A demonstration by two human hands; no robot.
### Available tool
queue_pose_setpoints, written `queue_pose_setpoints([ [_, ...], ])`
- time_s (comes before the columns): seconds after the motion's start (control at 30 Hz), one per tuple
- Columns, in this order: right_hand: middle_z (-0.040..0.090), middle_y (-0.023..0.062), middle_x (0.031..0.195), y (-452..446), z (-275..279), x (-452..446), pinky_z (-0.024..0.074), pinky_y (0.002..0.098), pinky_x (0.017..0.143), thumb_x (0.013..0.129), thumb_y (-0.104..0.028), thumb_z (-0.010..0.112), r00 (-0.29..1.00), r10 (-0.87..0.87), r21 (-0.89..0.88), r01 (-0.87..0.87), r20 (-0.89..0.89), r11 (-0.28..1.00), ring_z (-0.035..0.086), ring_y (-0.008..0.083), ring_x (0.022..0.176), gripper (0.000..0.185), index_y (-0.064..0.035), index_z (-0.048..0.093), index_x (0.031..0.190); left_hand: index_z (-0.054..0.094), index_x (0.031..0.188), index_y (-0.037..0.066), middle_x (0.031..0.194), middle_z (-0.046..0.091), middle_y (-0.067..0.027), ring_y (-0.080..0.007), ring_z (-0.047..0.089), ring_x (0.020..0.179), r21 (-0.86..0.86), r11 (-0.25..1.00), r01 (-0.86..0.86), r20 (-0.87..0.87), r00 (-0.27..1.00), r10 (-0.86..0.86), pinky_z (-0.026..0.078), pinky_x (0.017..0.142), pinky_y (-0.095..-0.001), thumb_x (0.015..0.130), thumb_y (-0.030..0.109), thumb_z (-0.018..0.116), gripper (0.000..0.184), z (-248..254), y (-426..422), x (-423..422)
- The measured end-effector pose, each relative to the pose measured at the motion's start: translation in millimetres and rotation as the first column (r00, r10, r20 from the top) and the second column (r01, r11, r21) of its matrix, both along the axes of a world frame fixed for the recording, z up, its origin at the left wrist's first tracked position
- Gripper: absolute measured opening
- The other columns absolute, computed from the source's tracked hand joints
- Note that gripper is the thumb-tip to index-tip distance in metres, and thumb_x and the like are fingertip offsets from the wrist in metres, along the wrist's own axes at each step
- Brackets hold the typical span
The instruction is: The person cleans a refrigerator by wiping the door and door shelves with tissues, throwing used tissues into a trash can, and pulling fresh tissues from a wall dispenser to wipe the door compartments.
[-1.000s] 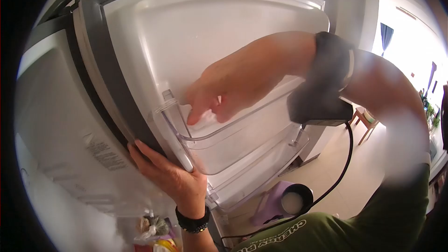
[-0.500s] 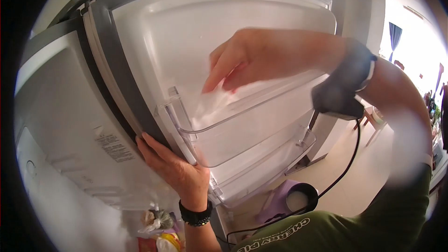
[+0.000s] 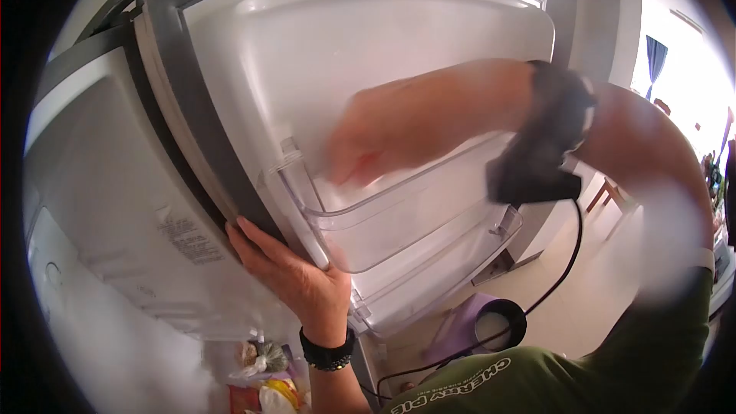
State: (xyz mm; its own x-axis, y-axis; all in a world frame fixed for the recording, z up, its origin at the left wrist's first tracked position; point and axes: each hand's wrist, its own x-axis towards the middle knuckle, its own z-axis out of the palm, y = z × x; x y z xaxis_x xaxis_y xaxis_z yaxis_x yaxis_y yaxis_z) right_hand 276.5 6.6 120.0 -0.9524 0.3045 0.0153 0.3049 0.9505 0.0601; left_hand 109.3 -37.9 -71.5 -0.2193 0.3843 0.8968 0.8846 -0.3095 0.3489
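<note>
A refrigerator door (image 3: 307, 54) with a pale inner panel stands open in front of me. My left hand (image 3: 295, 276) is wrapped round its grey-edged side, fingers on the outer face and thumb by the shelf. Inside the clear door shelf (image 3: 399, 195), close to its left end, is my right hand (image 3: 368, 142), blurred and curled. Only a scrap of what looks like a white wipe (image 3: 373, 182) shows under its fingers; the rest is hidden. A second clear shelf (image 3: 437, 284) sits lower on the door.
At left is the white refrigerator interior (image 3: 138, 261), with a printed label (image 3: 188, 238). Bagged food (image 3: 261, 360) lies below. A black cable (image 3: 571, 261) hangs from a dark device (image 3: 533, 172) at my right wrist. A purple container (image 3: 460, 326) and a dark round pot (image 3: 500, 323) stand lower right.
My right hand has moved down into the upper shelf, its wrist dropping and shifting left. The white wipe is now mostly covered. My left hand keeps its hold on the door edge.
</note>
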Motion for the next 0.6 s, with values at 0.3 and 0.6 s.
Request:
queue_pose_setpoints([
  [0.3,0.039,0.0148,0.052,1.3,11.1,38.3,0.0367,0.0401,0.053,0.078,-0.011,0.054,0.88,-0.437,-0.047,0.452,0.186,0.891,0.041,0.0257,0.051,0.023,0.0067,0.046,0.064,0.009,0.143,-0.005,0.142,0.018,-0.0302,-0.0461,0.022,0.131,0.012,1.0,0.021,0.002,1.0,-0.021,0.021,0.107,-0.0527,0.079,0.027,0.062,0.089,3.2,-0.8,1.0],
  [0.6,0.056,0.0174,0.066,9.5,5.3,69.6,0.0436,0.0371,0.06,0.084,-0.014,0.058,0.962,-0.262,0.078,0.256,0.075,0.964,0.053,0.0278,0.061,0.021,0.0036,0.058,0.074,0.012,0.141,-0.01,0.139,0.018,-0.0358,-0.0499,0.026,0.127,0.008,1.0,-0.02,-0.057,0.998,0.02,0.026,0.104,-0.0542,0.079,0.025,0.06,0.086,4.8,-1.7,0.8],
])
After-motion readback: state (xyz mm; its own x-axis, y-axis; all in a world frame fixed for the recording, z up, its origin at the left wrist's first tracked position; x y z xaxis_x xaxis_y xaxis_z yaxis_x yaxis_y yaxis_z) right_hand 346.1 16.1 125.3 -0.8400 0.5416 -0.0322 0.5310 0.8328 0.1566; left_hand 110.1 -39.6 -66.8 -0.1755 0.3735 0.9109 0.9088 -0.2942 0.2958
